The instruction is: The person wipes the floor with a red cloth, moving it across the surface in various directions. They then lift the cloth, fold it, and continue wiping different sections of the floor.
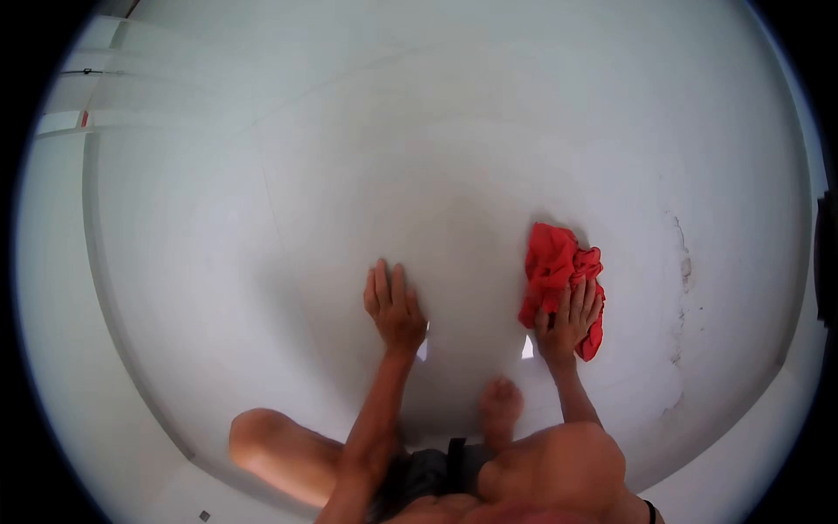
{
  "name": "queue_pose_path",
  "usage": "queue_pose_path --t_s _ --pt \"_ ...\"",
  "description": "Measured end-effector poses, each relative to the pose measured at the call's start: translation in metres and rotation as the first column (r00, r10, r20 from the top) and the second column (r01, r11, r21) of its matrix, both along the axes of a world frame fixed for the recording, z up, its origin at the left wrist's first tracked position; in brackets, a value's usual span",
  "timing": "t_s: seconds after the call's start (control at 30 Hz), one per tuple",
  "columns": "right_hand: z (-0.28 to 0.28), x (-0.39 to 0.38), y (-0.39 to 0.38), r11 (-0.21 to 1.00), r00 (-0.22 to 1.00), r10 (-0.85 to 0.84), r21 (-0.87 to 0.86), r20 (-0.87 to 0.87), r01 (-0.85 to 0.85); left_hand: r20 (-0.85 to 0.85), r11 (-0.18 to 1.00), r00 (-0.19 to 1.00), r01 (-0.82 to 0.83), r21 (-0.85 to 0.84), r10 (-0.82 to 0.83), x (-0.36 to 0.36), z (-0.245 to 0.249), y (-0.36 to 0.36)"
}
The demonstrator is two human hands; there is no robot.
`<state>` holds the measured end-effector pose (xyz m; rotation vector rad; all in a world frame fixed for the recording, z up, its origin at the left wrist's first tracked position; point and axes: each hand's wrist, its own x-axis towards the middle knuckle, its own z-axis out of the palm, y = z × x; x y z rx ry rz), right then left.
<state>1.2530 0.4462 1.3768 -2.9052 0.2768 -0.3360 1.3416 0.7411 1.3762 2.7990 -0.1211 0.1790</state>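
Note:
My left hand (pixel 395 306) rests palm down on the pale, glossy floor (pixel 436 201), its fingers stretched forward and nothing in it. To the right, a crumpled red cloth (pixel 552 262) is bunched on the same floor. My right hand (pixel 569 323) presses down on the near part of this cloth, holding it against the floor, with the fingers over the fabric and the thumb at its left side. Folds of the cloth stick out ahead of the fingers and to the right of the wrist.
My bare foot (pixel 502 402) is on the floor between my arms, with my bent knees (pixel 262 434) on either side. A cracked, stained line (pixel 683 262) runs along the floor at the right. Walls border the floor, and shelf-like edges (pixel 96 74) show at the upper left.

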Motion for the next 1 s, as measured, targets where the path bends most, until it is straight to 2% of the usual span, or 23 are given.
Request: queue_pose_path --t_s 0.1,0.27,0.4,0.7,0.83,1.0 --pt "-0.003 0.003 -0.001 1.0 1.0 0.002 -0.018 0.003 -0.002 -0.033 1.0 0.999 0.011 0.003 -0.011 0.004 -0.001 0.001" --pt "-0.004 0.001 -0.003 1.0 0.999 0.0 -0.001 -0.053 0.0 -0.047 0.995 0.999 0.012 0.103 -0.007 0.004 -0.001 -0.003" --pt "-0.012 0.001 -0.002 0.999 1.0 0.011 -0.033 -0.009 -0.011 -0.05 0.989 0.999 -0.001 0.146 0.009 0.001 -0.008 -0.005" --pt "-0.021 -0.002 0.0 0.998 0.999 0.019 -0.065 0.032 -0.017 -0.023 0.994 0.999 0.04 0.102 -0.038 0.001 -0.01 0.001" --pt "-0.023 -0.007 -0.004 0.995 0.999 0.029 -0.099 -0.015 -0.03 0.013 0.997 0.999 0.034 0.067 -0.035 -0.006 -0.012 0.003" --pt "-0.001 -0.005 -0.012 0.985 0.963 0.057 -0.145 -0.263 -0.098 0.0 0.998 0.999 0.051 -0.03 -0.051 -0.007 -0.014 0.01"
